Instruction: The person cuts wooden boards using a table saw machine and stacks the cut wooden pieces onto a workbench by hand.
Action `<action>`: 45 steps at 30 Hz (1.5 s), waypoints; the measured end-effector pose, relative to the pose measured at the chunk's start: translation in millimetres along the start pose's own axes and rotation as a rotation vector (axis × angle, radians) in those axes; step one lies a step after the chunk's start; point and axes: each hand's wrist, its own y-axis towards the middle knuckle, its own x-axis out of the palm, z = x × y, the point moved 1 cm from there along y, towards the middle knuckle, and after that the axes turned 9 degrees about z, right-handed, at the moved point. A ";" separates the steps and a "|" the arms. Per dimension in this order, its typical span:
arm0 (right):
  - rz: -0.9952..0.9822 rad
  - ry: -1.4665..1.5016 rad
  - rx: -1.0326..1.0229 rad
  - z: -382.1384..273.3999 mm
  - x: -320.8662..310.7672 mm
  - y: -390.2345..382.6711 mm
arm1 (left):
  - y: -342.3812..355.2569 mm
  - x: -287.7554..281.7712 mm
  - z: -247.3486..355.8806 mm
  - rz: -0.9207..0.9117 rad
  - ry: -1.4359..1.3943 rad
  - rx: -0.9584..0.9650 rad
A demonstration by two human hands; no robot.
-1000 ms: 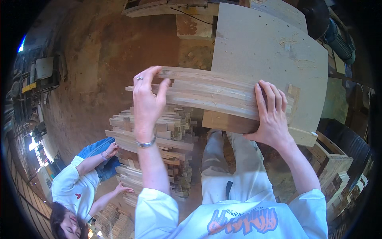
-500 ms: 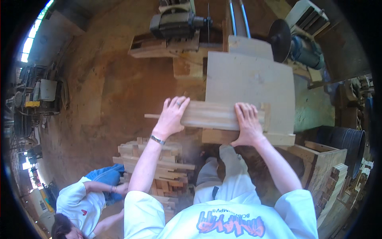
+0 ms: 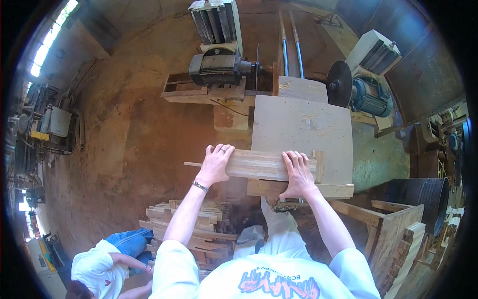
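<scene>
Both my hands grip a bundle of wooden boards (image 3: 258, 164) lying side by side. Around its left end, past the table's edge, closes my left hand (image 3: 215, 163); one thin strip (image 3: 192, 164) juts out further left than the others. My right hand (image 3: 299, 175) clasps the bundle near its right end, fingers over the top and thumb at the near side. That end rests on a pale flat sliding table (image 3: 301, 124), beside a small wooden stop block (image 3: 319, 167). A wooden rail (image 3: 266, 188) runs along the table's near edge.
Beyond the table stand a thin saw blade with its motor (image 3: 216, 69) on the left and a large round blade (image 3: 340, 83) with a blue motor (image 3: 371, 97) on the right. Metal guide rods (image 3: 285, 57) run between them. Stacked wood (image 3: 194, 231) and a crouching person (image 3: 102, 264) are lower left.
The view has tilted, so the machines, table and boards sit lower in the picture. Both hands keep their hold, and the boards stay by the stop block.
</scene>
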 end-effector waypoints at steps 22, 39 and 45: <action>0.074 -0.068 -0.010 177.4 -37.8 303.4 | 348.1 -11.5 -133.4 -0.129 0.121 0.048; 0.105 -0.108 0.012 234.3 -40.4 391.9 | 354.8 -31.3 -161.9 0.129 -0.105 -0.244; 0.135 -0.055 -0.021 199.5 -37.4 369.5 | 101.9 16.4 -89.2 0.328 -0.848 -0.660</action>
